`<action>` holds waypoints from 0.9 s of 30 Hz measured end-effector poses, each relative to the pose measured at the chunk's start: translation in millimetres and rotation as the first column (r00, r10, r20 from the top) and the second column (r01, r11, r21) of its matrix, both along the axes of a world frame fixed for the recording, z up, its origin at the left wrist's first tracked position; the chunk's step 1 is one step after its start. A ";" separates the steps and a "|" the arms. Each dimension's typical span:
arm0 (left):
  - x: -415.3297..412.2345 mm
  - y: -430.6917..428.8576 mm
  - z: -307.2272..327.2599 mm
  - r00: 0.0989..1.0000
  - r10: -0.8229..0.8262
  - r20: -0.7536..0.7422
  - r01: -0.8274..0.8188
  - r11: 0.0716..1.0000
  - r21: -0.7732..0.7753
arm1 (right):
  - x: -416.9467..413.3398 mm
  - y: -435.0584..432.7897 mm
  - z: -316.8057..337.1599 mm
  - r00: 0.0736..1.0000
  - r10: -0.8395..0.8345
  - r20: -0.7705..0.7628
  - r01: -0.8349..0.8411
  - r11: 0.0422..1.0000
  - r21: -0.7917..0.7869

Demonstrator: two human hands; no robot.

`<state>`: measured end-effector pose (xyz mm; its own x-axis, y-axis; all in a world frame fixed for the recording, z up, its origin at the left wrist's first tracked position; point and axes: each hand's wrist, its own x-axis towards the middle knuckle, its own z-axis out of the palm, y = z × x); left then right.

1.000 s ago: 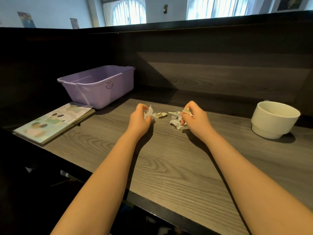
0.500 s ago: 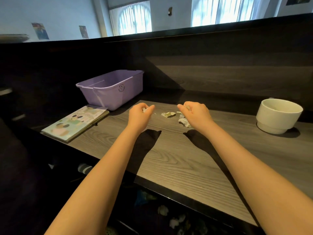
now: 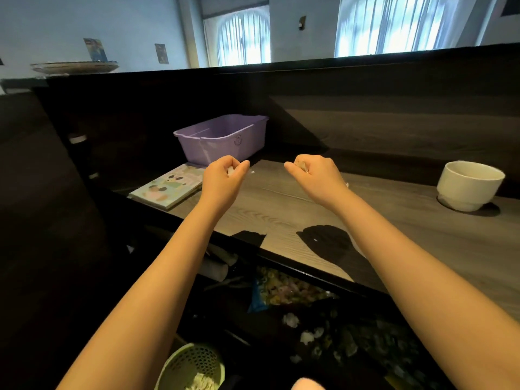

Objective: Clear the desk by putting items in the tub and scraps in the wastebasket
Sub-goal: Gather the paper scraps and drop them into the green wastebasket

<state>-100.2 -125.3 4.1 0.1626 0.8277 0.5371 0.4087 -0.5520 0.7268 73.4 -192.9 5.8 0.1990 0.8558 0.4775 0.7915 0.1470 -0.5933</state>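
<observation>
Head view, the only one. Left hand [image 3: 223, 178] curled closed around a white paper scrap [image 3: 230, 171]; right hand [image 3: 316, 175] likewise closed on a crumpled scrap [image 3: 301, 165]. Both hands are raised above the desk [image 3: 408, 229], well apart from each other.

Handling, my read: the scraps are near weightless, soft and crushable, not fragile. A loose fist is enough; the risk is small bits slipping out between fingers. A tiny white fleck [image 3: 252, 172] sits on the desk just beside the left hand, another fleck [image 3: 315, 239] nearer the front edge.

Wastebasket [image 3: 194, 364]: green, perforated, on the floor under the desk at the bottom edge, paper already inside, partly cut off by the frame. Tub [image 3: 225, 139] is at the back left, book [image 3: 168, 187] just in front of it, cup [image 3: 468, 184] far right.

Hard to see: how much paper each fist holds, whether more scraps lie behind the hands, the tub's interior. The floor clutter under the desk is dark and blurred.
</observation>
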 end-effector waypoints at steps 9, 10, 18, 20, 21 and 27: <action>-100.9 -27.6 -24.6 0.997 0.062 -0.036 -0.060 0.997 0.040 | -89.1 -26.4 -17.5 0.997 0.073 -0.025 -0.073 0.997 -0.002; -111.5 -31.6 -28.5 0.996 0.081 -0.046 -0.079 0.996 0.038 | -100.0 -27.8 -21.7 0.995 0.094 -0.028 -0.094 0.996 0.001; -188.0 -52.5 -81.4 0.970 0.151 -0.189 -0.168 0.982 -0.081 | -168.3 -30.0 -72.5 0.965 0.254 0.069 -0.240 0.956 -0.167; -203.0 -56.7 -98.2 0.963 0.154 -0.222 -0.185 0.975 -0.124 | -181.7 -28.3 -85.3 0.961 0.262 0.094 -0.235 0.945 -0.229; -209.2 -58.6 -106.8 0.957 0.154 -0.245 -0.193 0.971 -0.144 | -188.1 -27.7 -92.0 0.960 0.261 0.102 -0.227 0.937 -0.264; -240.1 -61.9 -161.5 0.901 0.164 -0.401 -0.269 0.938 -0.221 | -220.9 -23.0 -143.5 0.957 0.256 0.138 -0.189 0.909 -0.372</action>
